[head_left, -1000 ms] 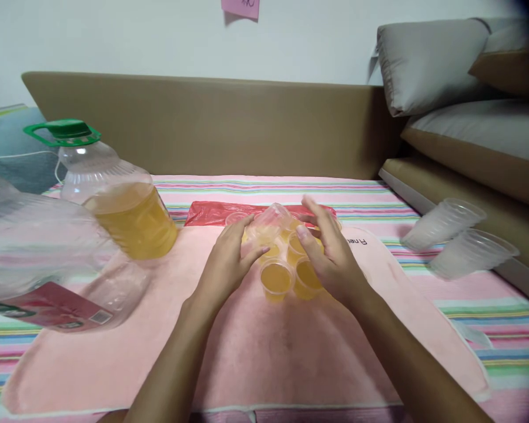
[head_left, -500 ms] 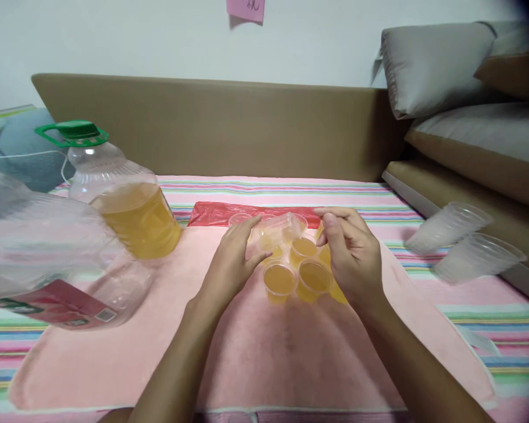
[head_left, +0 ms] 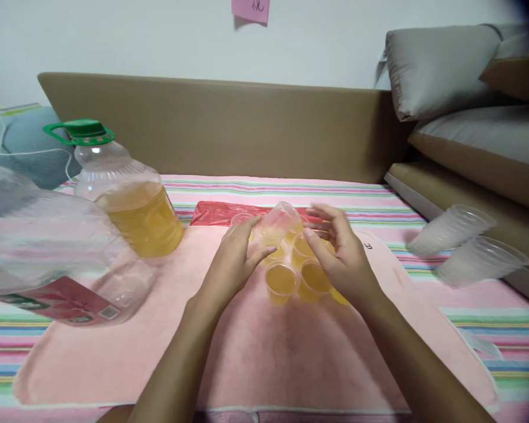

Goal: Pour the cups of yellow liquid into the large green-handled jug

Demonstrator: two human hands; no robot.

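On pink towel [head_left: 264, 352], our left hand [head_left: 235, 255] pinches tilted clear plastic cup [head_left: 278, 224] over filled yellow cups [head_left: 280, 281]; right hand [head_left: 341, 258] open, steadying.

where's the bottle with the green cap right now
In the head view the bottle with the green cap stands at the left on the pink towel, left of the left hand and the filled cups.

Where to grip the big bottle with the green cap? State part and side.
Take the oil bottle by the green handle ring at its cap, from above: it stands upright, its body looks too wide for one hand, and the left hand is nearer.
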